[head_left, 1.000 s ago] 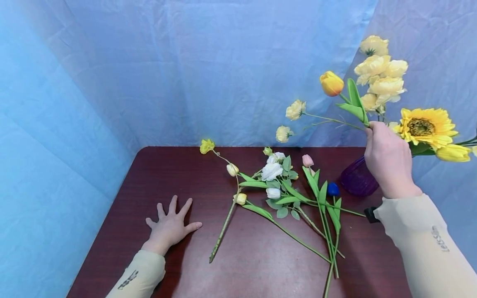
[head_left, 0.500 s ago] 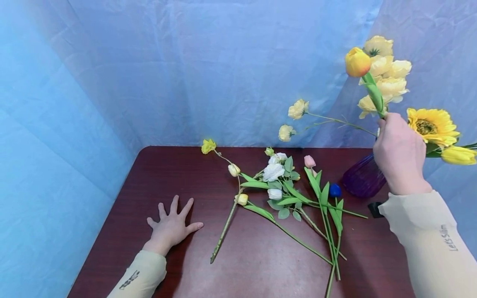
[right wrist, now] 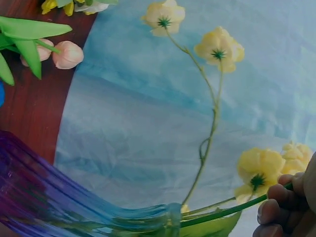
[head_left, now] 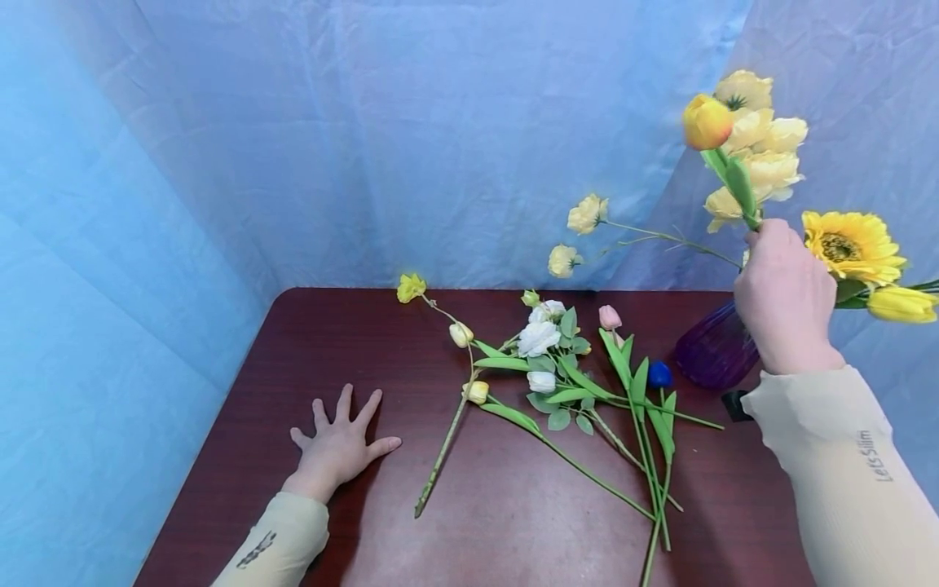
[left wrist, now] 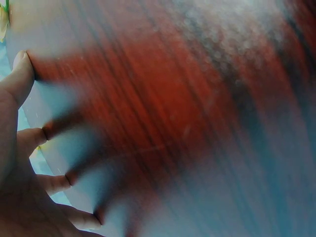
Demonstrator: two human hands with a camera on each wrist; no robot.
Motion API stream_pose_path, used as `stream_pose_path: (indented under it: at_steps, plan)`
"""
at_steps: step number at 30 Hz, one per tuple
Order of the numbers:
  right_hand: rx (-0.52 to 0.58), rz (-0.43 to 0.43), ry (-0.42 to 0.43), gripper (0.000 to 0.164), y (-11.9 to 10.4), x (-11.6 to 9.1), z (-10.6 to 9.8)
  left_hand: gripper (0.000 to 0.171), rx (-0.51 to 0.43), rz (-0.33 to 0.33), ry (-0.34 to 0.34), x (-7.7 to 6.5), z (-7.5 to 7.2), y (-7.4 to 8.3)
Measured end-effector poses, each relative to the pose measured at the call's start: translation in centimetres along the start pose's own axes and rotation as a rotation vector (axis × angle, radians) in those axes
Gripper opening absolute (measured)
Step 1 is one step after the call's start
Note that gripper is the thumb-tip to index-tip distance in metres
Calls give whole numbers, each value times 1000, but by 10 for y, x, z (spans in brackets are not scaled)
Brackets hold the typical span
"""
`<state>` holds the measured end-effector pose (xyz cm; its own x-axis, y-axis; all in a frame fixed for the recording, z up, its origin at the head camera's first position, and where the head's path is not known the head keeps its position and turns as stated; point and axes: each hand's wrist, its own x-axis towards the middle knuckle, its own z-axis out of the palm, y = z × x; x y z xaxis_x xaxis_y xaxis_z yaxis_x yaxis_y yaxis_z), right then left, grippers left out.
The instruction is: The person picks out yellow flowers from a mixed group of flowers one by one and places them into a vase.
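My right hand (head_left: pixel 788 297) pinches the green stem of a yellow-orange tulip (head_left: pixel 707 122), its bloom upright above the fist. In the right wrist view the stem (right wrist: pixel 237 210) runs from the fingers into the mouth of a purple-blue ribbed vase (right wrist: pixel 64 192). Pale yellow flowers (head_left: pixel 770 171), a sunflower (head_left: pixel 851 246) and a yellow tulip (head_left: pixel 902 304) also rise around the vase; the hand hides its mouth in the head view. My left hand (head_left: pixel 335 448) lies palm down on the table with fingers spread, holding nothing.
On the dark red table (head_left: pixel 293 350) lie several loose stems: white roses (head_left: pixel 539 337), a white tulip (head_left: pixel 541 382), pink tulips (head_left: pixel 609 317), a blue tulip (head_left: pixel 659 374), a yellow tulip (head_left: pixel 477 392) and a yellow-flowered branch (head_left: pixel 447 444). A blue cloth (head_left: pixel 440 147) hangs behind.
My right hand has moved right with the yellow-orange tulip, whose bloom has swung more upright and now overlaps the pale yellow flowers. The last half second shows little movement. My left hand stays put.
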<state>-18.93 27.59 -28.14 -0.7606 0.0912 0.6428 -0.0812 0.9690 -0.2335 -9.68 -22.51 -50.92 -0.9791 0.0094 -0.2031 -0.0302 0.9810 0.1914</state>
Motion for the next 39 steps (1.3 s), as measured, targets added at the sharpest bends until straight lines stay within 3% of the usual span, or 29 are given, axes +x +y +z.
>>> stream_pose_path:
  at_steps: [6, 12, 18, 21, 28, 34, 39]
  plan:
    - [15, 60, -20, 35, -3, 8, -22, 93, 5, -2, -2, -1, -1, 1]
    - [3, 74, -190, 37, 3, 22, -31, 93, 0, -3, -3, -1, -2, 1]
    - [0, 79, -287, 37, 8, 28, -27, 93, 7, 0, 3, 0, 0, 1]
    - [-9, 92, -277, 38, 8, 26, -28, 92, 8, -2, 0, 0, 0, 1]
    - [-42, 105, -149, 43, -5, 21, -38, 92, 0, -10, -12, -2, -2, 2]
    - [-47, 104, -198, 44, -9, 26, -40, 91, -5, -7, -8, -3, -3, 2]
    - [-20, 115, -305, 44, 2, 28, -34, 91, 0, -6, -11, -1, -2, 3]
